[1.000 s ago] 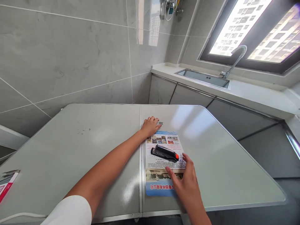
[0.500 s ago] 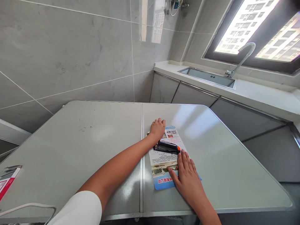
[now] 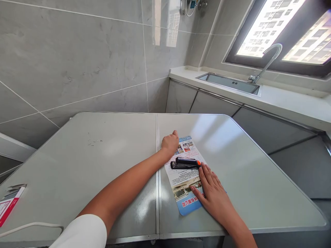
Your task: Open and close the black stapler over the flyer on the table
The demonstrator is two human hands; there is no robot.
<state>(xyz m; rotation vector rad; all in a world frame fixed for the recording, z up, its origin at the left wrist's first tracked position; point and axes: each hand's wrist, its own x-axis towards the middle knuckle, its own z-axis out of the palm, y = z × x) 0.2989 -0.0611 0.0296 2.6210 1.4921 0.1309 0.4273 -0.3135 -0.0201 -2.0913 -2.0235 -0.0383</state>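
Note:
A printed leaflet (image 3: 178,175) with a blue lower edge lies on the table at a slant. Across its middle rests a black stapler (image 3: 186,163) with an orange tip, lying on its side or flat; which, I cannot tell. My left hand (image 3: 170,144) is closed at the leaflet's upper left edge, apparently gripping the paper, with its fingertips partly hidden. Spread flat over the leaflet's lower right part is my right hand (image 3: 212,194). Its fingertips are beside the stapler's orange end, perhaps touching it.
A grey folding table (image 3: 116,137) with a centre seam carries everything. At its left edge lie a red and white package (image 3: 11,205) and a white cable (image 3: 33,224). Behind on the right are a counter with a sink (image 3: 230,82), a faucet (image 3: 269,63) and a window.
The leaflet has turned slightly, its lower end shifting right. The stapler and my right hand have moved a little right with it. My left hand has shifted slightly left and its fingers curl tighter.

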